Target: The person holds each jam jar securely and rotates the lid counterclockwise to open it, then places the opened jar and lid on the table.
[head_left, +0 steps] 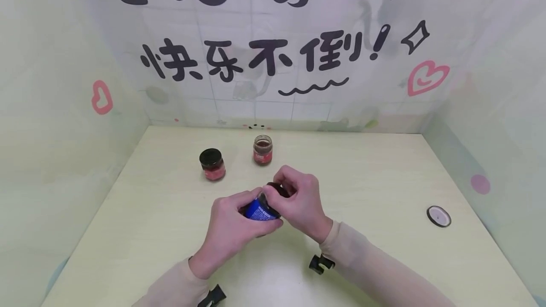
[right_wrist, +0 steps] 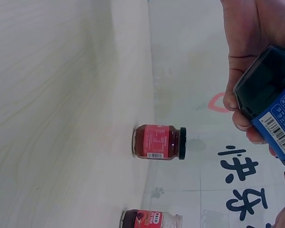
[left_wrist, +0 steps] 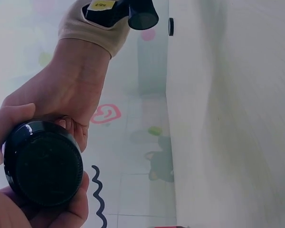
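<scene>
sleeves [head_left: 371,259] nearest. left hand [head_left: 230,226] wraps blue-labelled jar [head_left: 261,211], right hand [head_left: 306,198] pinches its dark top [head_left: 280,188]. jar sits between both, tilted, long axis running from left hand toward right.

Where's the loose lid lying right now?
In the head view, the loose lid lies near the right edge of the table, to the right of the right hand.

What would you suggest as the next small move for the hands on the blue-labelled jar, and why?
Perhaps a small twist of the dark lid with the right hand, which grips it while the left hand holds the blue-labelled jar. Whether the lid is loose, I cannot tell.
</scene>
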`<state>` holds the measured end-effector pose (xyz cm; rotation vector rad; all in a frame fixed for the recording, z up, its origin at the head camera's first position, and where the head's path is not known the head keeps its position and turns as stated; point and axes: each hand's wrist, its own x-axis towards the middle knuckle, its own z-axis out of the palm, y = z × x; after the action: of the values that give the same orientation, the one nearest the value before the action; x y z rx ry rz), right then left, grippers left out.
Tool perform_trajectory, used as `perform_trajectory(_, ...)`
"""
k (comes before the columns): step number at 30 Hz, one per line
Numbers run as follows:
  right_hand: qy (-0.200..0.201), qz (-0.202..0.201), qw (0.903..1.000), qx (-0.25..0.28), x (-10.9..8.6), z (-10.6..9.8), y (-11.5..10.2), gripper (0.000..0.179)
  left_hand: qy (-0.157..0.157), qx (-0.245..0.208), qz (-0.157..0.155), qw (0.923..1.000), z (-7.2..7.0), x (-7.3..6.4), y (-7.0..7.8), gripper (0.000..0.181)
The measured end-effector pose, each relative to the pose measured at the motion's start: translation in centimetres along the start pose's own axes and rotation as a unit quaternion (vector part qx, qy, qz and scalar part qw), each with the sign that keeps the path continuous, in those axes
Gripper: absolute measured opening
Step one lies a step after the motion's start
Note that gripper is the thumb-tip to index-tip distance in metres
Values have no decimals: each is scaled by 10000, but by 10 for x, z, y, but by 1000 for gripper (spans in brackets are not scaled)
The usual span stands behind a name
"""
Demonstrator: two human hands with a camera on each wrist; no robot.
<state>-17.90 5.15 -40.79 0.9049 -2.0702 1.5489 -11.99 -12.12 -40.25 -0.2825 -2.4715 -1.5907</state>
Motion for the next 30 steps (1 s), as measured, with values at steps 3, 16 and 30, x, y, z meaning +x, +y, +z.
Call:
perform_trajectory(3,14,-48,10000,-4,0,-1,2,19,-66,-65,-42,9999,0,1,0,53)
perform_trajectory(16,3,-255,9997,-55,-1,-3,5,18,-219,-170,-137,9995,2,3,-2,56)
perform_trajectory(30,-22,-492,9987,-91,-3,-4,6,16,-508,-525,-361,9967,1,1,-1,57)
